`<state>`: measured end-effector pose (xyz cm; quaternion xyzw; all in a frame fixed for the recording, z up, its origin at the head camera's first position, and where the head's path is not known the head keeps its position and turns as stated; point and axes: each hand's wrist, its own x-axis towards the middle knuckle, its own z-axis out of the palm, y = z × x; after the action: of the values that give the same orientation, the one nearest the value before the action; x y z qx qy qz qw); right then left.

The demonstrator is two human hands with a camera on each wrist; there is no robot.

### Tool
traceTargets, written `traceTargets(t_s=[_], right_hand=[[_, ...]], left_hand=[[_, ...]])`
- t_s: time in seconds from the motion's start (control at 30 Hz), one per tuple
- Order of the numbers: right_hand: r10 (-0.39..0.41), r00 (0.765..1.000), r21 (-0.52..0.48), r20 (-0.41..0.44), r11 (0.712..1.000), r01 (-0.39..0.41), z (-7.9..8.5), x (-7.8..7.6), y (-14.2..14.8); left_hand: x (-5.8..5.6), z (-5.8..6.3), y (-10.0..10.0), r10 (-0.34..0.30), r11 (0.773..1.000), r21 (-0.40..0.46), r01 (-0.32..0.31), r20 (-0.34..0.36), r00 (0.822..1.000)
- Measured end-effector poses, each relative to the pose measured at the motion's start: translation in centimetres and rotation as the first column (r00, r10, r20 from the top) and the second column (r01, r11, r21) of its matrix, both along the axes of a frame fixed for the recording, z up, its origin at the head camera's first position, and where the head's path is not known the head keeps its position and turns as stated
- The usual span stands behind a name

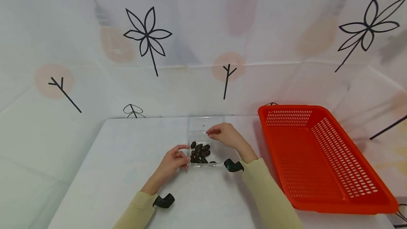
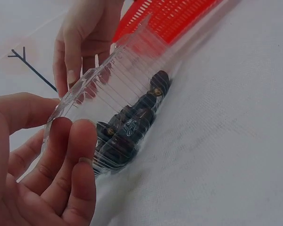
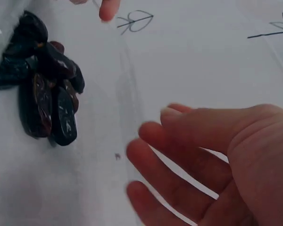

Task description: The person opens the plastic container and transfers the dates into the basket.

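Note:
A clear plastic box [image 1: 217, 152] stands on the white table with its see-through lid [image 1: 208, 120] folded back. Several dark, glossy dates [image 1: 200, 153] lie inside, mostly towards its left side. My left hand [image 1: 173, 160] pinches the box's left wall between thumb and fingers, seen closely in the left wrist view. Over the back of the box hovers my right hand [image 1: 226, 135], its fingers loosely bent and nothing in them. In the right wrist view the dates [image 3: 42, 84] lie to the left of the right hand [image 3: 203, 165], apart from its fingertips.
A large red perforated plastic basket [image 1: 313, 162] stands on the right of the table, beside my right forearm. White cloth printed with flowers and twigs [image 1: 203, 45] hangs behind the table. Each wrist carries a small black mount [image 1: 164, 201].

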<state>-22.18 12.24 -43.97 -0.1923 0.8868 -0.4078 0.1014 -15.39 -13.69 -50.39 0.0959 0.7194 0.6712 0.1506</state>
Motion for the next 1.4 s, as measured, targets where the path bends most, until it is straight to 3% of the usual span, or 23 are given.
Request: traceTargets(t_s=[0.2, 0.43, 0.8, 1.13, 1.4], right_hand=[[0.126, 0.976, 0.004, 0.177, 0.992, -0.129, -0.3, -1.7, -0.3], [0.244, 0.949, 0.098, 0.2, 0.959, -0.267, -0.5, -2.2, -0.8], [0.238, 0.956, 0.262, 0.174, 0.924, -0.278, -1.3, -1.7, -2.0], [0.194, 0.959, 0.375, 0.206, 0.89, -0.261, -0.8, -1.5, -3.2], [0.164, 0.954, 0.381, 0.252, 0.889, -0.253, -1.1, -1.5, -3.4]], left_hand=[[-0.1, -0.2, -0.1, -0.015, 1.0, 0.007, 0.015, 0.012, 1.0], [-0.2, -0.5, -0.2, -0.023, 1.0, 0.006, 0.023, 0.0, 1.0], [-0.4, -1.4, -0.6, -0.041, 0.999, 0.035, 0.04, 0.007, 0.999], [-0.6, -1.6, -0.9, -0.069, 0.996, 0.056, 0.069, -0.003, 0.998], [-0.5, -1.7, -1.0, -0.085, 0.995, 0.047, 0.085, -0.001, 0.996]])
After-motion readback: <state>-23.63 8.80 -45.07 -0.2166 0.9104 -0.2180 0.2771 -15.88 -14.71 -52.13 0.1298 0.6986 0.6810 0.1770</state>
